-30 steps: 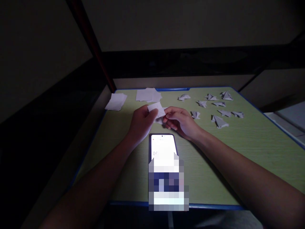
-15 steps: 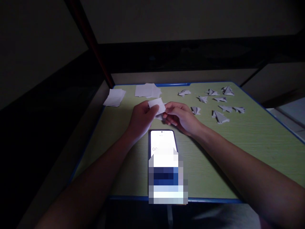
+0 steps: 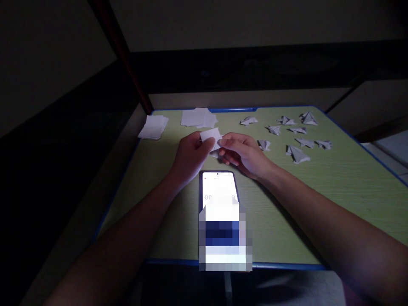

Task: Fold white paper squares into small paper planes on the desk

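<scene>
Between my two hands, above the middle of the table, is a small folded piece of white paper. My left hand is closed on its left side, the thumb lying flat across the front. At the right edge, my right hand pinches the paper between thumb and index finger, its other fingers curled below. Part of the paper hangs lower between the hands. The fingers behind it are hidden. Just in front of my hands lies a phone with a bright screen, its lower part blurred into blocks.
Two piles of white paper sheets, one at the far left and one at the back, lie on the green table. Several folded paper figures are spread over the back right. A blue rim edges the tabletop.
The view has shifted slightly. My right thumb has moved a little up along the paper's right edge, and the paper is tilted somewhat more. Both hands keep their hold.
</scene>
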`<state>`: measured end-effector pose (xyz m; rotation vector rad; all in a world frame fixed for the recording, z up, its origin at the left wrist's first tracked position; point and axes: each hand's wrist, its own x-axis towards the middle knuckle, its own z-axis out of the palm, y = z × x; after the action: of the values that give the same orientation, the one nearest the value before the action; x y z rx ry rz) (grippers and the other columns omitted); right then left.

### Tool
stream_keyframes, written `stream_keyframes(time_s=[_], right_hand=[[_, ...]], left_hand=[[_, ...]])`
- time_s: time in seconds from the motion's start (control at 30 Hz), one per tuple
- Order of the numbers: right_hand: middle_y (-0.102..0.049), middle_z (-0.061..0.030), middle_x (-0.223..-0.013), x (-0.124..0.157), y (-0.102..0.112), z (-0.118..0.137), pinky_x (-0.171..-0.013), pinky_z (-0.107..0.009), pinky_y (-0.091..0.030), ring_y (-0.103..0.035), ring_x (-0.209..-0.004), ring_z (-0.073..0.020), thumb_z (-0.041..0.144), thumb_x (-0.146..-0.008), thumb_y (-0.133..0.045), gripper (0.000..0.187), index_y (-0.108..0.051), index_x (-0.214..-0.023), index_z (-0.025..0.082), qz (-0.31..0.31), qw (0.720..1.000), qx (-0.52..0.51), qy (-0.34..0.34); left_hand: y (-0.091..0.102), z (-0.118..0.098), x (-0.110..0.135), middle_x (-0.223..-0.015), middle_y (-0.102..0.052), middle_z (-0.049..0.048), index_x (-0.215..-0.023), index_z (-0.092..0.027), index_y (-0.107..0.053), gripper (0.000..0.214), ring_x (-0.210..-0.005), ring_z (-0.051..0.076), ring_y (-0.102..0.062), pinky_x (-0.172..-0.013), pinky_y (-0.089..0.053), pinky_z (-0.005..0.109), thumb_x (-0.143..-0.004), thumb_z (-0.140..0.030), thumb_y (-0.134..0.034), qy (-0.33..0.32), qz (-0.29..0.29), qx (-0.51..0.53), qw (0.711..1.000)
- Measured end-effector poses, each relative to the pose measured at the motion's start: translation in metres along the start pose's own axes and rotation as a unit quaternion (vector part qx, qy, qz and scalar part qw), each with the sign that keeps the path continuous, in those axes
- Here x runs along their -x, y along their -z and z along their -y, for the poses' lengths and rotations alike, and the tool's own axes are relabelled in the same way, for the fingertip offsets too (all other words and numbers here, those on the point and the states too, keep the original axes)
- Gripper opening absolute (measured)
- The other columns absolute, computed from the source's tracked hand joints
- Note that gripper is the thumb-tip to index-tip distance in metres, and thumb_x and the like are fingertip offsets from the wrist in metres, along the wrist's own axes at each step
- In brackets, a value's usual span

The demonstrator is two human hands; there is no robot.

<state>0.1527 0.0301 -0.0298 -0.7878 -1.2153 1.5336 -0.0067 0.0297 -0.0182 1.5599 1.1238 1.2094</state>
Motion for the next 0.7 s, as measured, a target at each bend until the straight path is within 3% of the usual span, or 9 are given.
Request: stream_keyframes(time_s=[0.17,0.43,0.7], right_hand=[[-0.061,0.0025,-0.059,0.0008,-0.0011,0.001,-0.042,-0.024,-0.033,-0.037,-0.04,-0.0045,0.037,-0.082,-0.073,0.027,-0.064,-0.067,0.017,0.0,1.0,0.0,-0.001],[-0.062,0.0032,-0.058,0.0001,0.0002,-0.0009,-0.041,-0.024,-0.031,-0.036,-0.039,-0.0039,0.026,-0.076,-0.077,0.017,-0.065,-0.067,0.017,-0.011,1.0,0.005,-0.003],[-0.062,0.0032,-0.057,-0.001,0.0014,-0.0017,-0.039,-0.024,-0.03,-0.039,-0.038,-0.004,0.027,-0.074,-0.078,0.018,-0.064,-0.067,0.017,-0.013,1.0,0.014,-0.004]], left_hand=[[0.0004,0.0009,0.0002,-0.05,-0.045,-0.0047,-0.065,-0.019,-0.051,0.018,-0.045,0.008,-0.04,-0.041,-0.03,0.024,-0.08,-0.024,-0.059,0.001,0.006,-0.003,1.0],[-0.0001,0.0028,0.0001,-0.051,-0.045,-0.0046,-0.064,-0.019,-0.05,0.019,-0.046,0.008,-0.039,-0.041,-0.029,0.023,-0.079,-0.026,-0.059,-0.008,-0.001,-0.009,1.0],[-0.0002,0.0036,-0.0006,-0.05,-0.044,-0.0048,-0.062,-0.019,-0.049,0.02,-0.046,0.008,-0.038,-0.041,-0.029,0.023,-0.076,-0.027,-0.06,-0.019,-0.007,-0.011,1.0]])
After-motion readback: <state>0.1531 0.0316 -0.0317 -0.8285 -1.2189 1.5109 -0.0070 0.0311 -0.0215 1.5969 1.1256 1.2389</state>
